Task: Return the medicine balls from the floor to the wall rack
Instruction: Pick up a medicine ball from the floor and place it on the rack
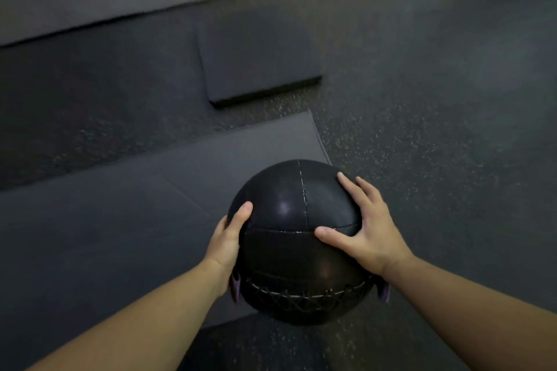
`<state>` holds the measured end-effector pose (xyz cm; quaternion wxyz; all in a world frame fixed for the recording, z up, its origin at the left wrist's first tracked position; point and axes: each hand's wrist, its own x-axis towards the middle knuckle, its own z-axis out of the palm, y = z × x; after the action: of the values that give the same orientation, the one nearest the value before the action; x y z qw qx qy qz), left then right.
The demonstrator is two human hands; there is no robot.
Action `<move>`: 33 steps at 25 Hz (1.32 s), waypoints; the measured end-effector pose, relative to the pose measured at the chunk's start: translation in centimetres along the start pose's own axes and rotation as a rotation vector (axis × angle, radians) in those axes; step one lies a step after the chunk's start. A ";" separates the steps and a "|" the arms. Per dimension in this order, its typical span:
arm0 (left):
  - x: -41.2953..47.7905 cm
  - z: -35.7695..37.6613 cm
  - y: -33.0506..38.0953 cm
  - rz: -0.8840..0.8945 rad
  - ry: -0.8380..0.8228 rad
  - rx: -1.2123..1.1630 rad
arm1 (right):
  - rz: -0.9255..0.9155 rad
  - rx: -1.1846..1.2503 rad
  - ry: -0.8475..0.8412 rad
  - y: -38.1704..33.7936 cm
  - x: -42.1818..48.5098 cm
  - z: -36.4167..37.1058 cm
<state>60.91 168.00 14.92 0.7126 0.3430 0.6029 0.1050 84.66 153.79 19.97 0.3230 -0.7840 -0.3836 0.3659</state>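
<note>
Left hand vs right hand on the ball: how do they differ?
The left hand sits on the side of the ball, the right hand higher, toward its top. The left hand shows only a thumb, fingers hidden; the right hand shows thumb and fingers, spread. Both touch the ball.
</note>
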 end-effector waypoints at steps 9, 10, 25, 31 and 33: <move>-20.4 -13.1 27.2 0.378 0.146 -0.098 | -0.379 0.061 0.006 -33.7 1.1 -4.6; -23.3 -14.6 30.0 0.419 0.168 -0.112 | -0.423 0.064 0.006 -37.6 0.7 -5.1; -91.0 -54.3 42.8 1.046 0.902 -0.315 | -1.278 0.321 -0.360 -103.3 -34.0 9.9; -106.0 -66.0 36.3 1.058 1.227 -0.338 | -1.452 0.431 -0.555 -114.8 -47.2 23.3; -108.7 -69.5 34.2 1.036 1.308 -0.370 | -1.489 0.446 -0.632 -117.9 -50.4 27.6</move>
<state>-22.11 157.32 118.94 0.1277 0.3237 0.6332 0.6913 -3.15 176.40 114.77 0.5047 -0.1041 -0.7923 0.3268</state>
